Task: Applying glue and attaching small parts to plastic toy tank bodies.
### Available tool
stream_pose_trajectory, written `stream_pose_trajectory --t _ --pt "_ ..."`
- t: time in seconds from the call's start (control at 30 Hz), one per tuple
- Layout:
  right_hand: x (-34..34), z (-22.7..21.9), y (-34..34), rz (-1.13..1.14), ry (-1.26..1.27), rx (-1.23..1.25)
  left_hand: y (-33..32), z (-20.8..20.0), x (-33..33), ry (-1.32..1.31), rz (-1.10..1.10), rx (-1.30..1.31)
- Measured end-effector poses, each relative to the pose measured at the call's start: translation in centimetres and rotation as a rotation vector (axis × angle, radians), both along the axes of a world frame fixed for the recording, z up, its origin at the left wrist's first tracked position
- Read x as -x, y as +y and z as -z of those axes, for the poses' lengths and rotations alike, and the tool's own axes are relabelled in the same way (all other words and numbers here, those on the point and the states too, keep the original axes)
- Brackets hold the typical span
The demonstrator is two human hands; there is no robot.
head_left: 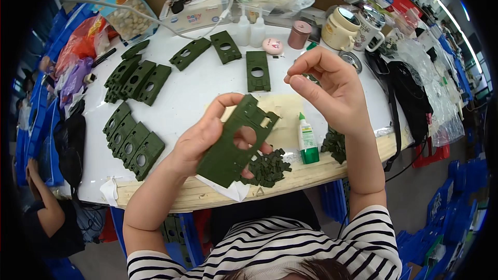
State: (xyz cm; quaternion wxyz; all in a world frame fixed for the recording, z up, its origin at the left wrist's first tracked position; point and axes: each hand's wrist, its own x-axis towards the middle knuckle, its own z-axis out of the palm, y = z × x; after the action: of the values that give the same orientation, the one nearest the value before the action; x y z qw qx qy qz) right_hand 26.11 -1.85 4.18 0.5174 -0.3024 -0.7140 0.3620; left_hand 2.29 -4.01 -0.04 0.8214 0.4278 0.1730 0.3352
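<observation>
In my left hand [197, 140] is a dark green plastic model tank hull [220, 163], tilted, with a round hole through it and a small pale spot near its upper right corner. Fingers wrap behind the hull and the thumb lies along its edge. To the right and higher, my right hand [340, 93] is raised with thumb and forefinger brought together; anything between them is too small to make out. Below the held hull lies a pile of small green pieces [270, 168]. A green-capped glue bottle [309, 145] stands between the hands, near the table's front edge.
Similar green hulls [140, 148] lie in rows on the left, and another hull [258, 84] lies farther back. More small parts [334, 145] sit by my right forearm. Two mugs [340, 28], white squeeze bottles [244, 30] and a clear box [194, 10] line the back. A person's arm [44, 197] shows at far left.
</observation>
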Motion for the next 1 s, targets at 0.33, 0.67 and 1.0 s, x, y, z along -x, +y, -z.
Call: stream_pose_trajectory --t 0.33,0.67,1.0 --pt "-8.3 1.7 -2.4 0.168 -1.044 0.296 0.5 -0.4 -0.1 -0.009 -0.228 0.149" --pt "-8.8 2.9 -1.9 0.086 -1.127 0.442 1.1 -0.2 0.7 -0.198 -0.114 0.103" --pt "-8.6 2.1 -2.7 0.157 -0.872 0.379 0.9 0.1 1.2 -0.136 -0.133 -0.001"
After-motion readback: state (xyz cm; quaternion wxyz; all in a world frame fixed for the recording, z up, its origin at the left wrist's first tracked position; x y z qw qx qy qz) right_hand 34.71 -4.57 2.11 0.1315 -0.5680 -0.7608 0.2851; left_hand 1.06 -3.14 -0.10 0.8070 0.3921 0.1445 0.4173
